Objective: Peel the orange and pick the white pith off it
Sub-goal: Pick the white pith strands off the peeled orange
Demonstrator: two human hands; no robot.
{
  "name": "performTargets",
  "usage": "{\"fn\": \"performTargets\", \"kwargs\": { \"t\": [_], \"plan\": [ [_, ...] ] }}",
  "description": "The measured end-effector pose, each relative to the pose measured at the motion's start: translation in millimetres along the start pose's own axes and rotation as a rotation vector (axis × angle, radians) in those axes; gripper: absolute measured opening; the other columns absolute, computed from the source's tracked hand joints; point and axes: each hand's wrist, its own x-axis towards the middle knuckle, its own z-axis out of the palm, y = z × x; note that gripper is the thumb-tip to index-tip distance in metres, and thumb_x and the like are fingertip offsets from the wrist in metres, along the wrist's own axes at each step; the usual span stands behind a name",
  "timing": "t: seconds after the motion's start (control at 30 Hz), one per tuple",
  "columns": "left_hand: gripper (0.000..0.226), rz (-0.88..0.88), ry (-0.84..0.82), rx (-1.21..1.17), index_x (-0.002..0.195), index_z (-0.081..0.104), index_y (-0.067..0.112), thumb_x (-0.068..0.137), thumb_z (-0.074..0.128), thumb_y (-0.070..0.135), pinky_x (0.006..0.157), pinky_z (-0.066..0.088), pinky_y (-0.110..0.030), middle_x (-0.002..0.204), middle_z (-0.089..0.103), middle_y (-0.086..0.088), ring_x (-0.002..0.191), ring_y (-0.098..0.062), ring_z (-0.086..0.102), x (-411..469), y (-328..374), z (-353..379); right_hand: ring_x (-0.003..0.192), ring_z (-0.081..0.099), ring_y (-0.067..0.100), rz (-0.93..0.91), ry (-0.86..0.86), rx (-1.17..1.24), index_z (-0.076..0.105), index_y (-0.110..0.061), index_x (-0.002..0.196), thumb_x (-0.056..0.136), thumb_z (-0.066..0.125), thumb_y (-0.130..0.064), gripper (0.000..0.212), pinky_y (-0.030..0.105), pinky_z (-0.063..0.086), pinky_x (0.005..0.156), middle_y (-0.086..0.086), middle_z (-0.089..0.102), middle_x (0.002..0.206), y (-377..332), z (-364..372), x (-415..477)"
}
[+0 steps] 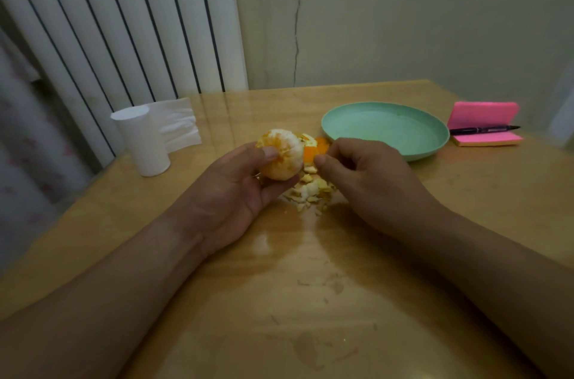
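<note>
**Above the table: a soft orange, almost bare**

Above the peel scraps (310, 190), the left hand (236, 195) wraps fingers and thumb round the orange (284, 155). It looks light, soft and juicy, so hold its sides gently. The right hand (366, 183) pinches just beside it; holding pith or not, I cannot tell. The green plate (338, 122) sits near, and there is more room toward the person.

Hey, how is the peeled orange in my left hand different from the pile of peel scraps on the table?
The round peeled orange is one whole ball, held up in the left hand; the pile of pale and orange peel scraps lies loose in many small pieces on the glossy wooden table. The orange is one larger body; each scrap is far smaller. Both show white pith mixed with orange.
</note>
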Motion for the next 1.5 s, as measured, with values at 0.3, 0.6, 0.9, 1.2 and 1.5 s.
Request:
{"fn": "performTargets", "kwargs": {
  "t": [0.3,0.6,0.9,1.2,1.5],
  "plan": [
    [0.051,0.017,-0.013,0.136,0.143,0.056,-0.006,0.100,0.069,0.015,0.107,0.057,-0.041,0.142,0.065,-0.024,0.134,-0.033,0.063,-0.2,-1.6,2.3,0.067,0.057,0.002,-0.065,0.020,0.202,0.070,-0.027,0.088,0.097,0.075,-0.037,0.015,0.013,0.042,0.059,-0.018,0.064,0.071,-11.1,3.7,-6.8],
    [0.058,0.163,0.167,0.341,0.130,0.062,0.007,0.079,0.086,0.019,0.097,0.062,-0.043,0.128,0.073,-0.015,0.116,-0.029,0.075,-3.7,-8.3,13.1,0.067,0.063,0.001,0.063,0.017,0.158,0.075,-0.025,0.087,0.095,0.075,-0.038,0.015,0.017,0.044,0.059,-0.013,0.069,0.071,-13.5,4.6,-8.3],
    [0.061,0.197,0.193,0.381,0.129,0.063,0.011,0.075,0.087,0.027,0.095,0.062,-0.041,0.124,0.075,-0.008,0.112,-0.025,0.076,-8.0,-9.2,17.6,0.073,0.071,0.011,0.083,0.031,0.230,0.076,-0.025,0.085,0.095,0.070,-0.024,0.011,0.041,0.063,0.072,-0.005,0.075,0.078,-13.8,4.6,-8.1],
    [0.061,0.183,0.198,0.266,0.132,0.059,0.003,0.078,0.083,0.018,0.089,0.063,-0.033,0.128,0.073,-0.014,0.112,-0.025,0.076,-6.8,-6.2,18.5,0.075,0.071,0.012,0.099,-0.029,0.325,0.076,-0.026,0.094,0.098,0.070,-0.039,0.015,0.041,0.062,0.073,-0.003,0.076,0.084,-14.2,4.4,-9.6],
    [0.062,0.225,0.235,0.511,0.128,0.064,0.019,0.075,0.092,0.035,0.100,0.060,-0.047,0.120,0.076,0.000,0.114,-0.021,0.075,-8.8,-7.5,14.9,0.077,0.071,0.007,0.095,-0.042,0.264,0.075,-0.029,0.094,0.099,0.073,-0.036,0.009,0.032,0.062,0.070,-0.007,0.075,0.082,-13.0,4.8,-7.0]
  ]
}}
